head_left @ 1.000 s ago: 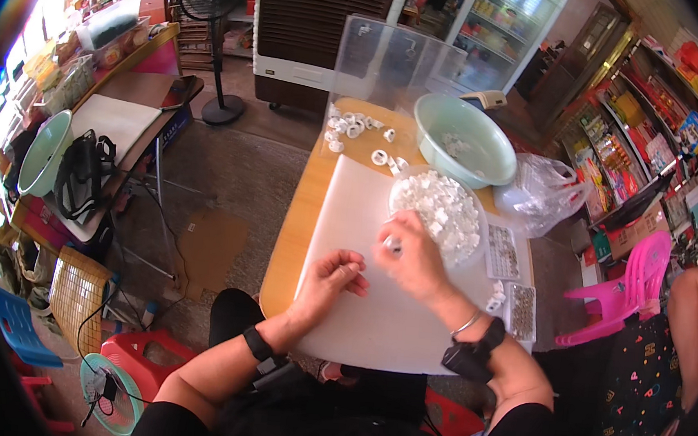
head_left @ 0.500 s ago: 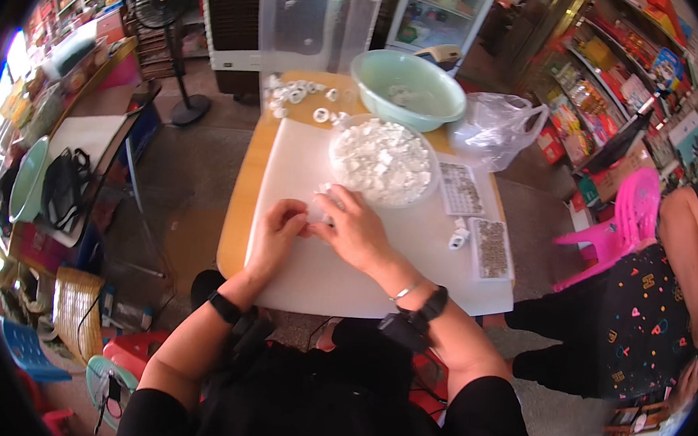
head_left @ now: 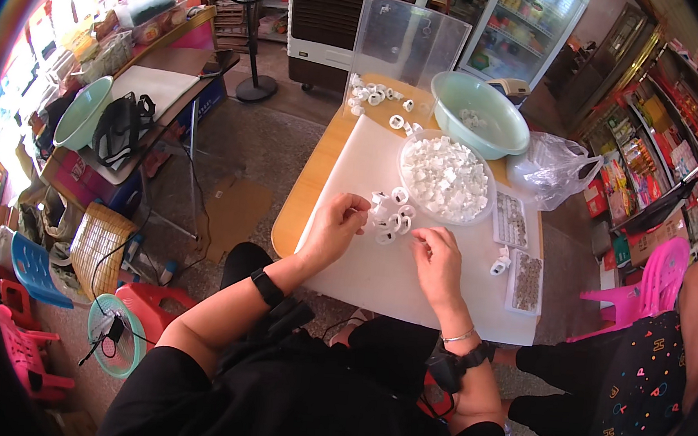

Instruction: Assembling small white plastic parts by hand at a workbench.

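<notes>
Between my hands, a cluster of small white ring-shaped plastic parts (head_left: pixel 390 215) lies on the white table mat (head_left: pixel 353 272). My left hand (head_left: pixel 341 230) is at the left side of the cluster, its fingers curled together; whatever they hold is too small to make out. To the right of the cluster, my right hand (head_left: pixel 437 262) has its fingers loosely bent and apart, with nothing visible in them. Just beyond the cluster stands a clear round tub (head_left: pixel 402 177) heaped with small white plastic pieces (head_left: pixel 446 176).
A pale green basin (head_left: pixel 486 139) and a clear plastic bag (head_left: pixel 549 172) stand at the back right. Two trays of small parts, one greyish (head_left: pixel 513 221) and one brownish (head_left: pixel 527 283), lie along the right edge. A clear upright panel (head_left: pixel 407 46) rises behind. A person (head_left: pixel 641 356) sits at right.
My hands, close together before, have moved apart. The cluster of white ring parts now shows between them. The whole view has swung, so the table appears further right.
</notes>
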A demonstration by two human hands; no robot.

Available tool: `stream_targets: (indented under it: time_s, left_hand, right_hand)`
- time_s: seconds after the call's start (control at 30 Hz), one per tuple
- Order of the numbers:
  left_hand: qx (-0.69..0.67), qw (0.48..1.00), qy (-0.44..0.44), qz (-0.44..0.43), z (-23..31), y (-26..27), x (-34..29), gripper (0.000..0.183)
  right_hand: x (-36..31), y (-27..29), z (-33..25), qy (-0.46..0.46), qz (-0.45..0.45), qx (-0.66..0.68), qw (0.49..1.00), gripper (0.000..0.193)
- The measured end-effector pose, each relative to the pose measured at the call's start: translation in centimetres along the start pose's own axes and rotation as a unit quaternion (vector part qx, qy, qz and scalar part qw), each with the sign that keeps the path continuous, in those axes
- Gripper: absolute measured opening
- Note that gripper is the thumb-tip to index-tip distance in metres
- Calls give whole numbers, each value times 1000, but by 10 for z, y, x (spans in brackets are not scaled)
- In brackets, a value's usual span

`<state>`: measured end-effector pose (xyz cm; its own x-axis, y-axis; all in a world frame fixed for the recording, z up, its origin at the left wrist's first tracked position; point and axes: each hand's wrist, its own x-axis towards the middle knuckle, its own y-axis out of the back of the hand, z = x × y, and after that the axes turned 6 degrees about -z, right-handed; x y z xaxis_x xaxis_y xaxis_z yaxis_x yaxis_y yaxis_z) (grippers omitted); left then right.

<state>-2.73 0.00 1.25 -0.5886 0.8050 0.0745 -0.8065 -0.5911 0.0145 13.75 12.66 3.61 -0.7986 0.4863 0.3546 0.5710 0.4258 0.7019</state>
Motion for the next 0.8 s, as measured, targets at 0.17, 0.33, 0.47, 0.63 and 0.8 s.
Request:
stream_targets:
  time_s: [0.17, 0.33, 0.47, 0.63, 0.8]
  left_hand:
    - [44, 998, 20, -37, 18, -3, -23, 14]
    - [93, 993, 16, -75, 16, -4, -28, 16]
    - [17, 994, 3, -109, 14, 1, -29, 21]
    - [-149, 970, 12, -193, 16, -8, -26, 31]
    - [-267, 936, 12, -227, 7, -7, -20, 33]
  right_hand:
    - [5, -17, -13, 18, -21, -52, 998, 16]
    - [6, -27, -6, -1, 9, -49, 999, 7]
    - [6, -10, -20, -232, -40, 325, 916, 8]
    - [-3, -1, -42, -277, -26, 500, 820, 10]
    - [-9, -2, -49, -301, -42, 567, 766, 11]
